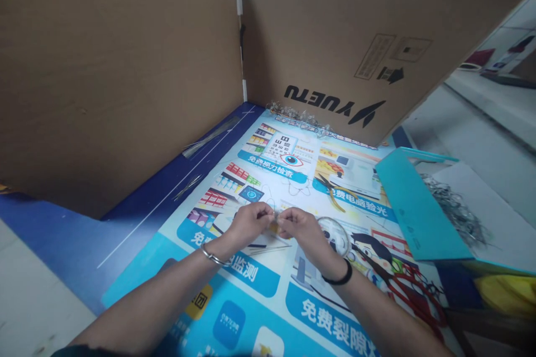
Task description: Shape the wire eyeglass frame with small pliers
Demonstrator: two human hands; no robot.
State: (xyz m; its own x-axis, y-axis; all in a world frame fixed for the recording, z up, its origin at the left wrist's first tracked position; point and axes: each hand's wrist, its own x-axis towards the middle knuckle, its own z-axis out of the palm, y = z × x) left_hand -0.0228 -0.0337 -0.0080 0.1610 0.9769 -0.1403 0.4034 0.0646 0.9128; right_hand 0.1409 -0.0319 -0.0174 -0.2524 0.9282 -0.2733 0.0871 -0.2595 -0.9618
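The left hand [251,224] and the right hand [301,227] are close together, both in a narrow pinch on a thin wire [273,211], above the middle of a printed poster [228,284]. Farther right lie pliers [335,196]; cardboard walls [125,67] stand left and far.

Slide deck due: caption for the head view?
Left hand and right hand pinch thin wire over a printed sheet, near yellow-handled pliers.

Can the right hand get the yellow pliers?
Probably yes. The pliers lie just past the right hand, with nothing seeming to block the way. But it looks busy pinching a small thing beside the left hand, so it might need to let go first.
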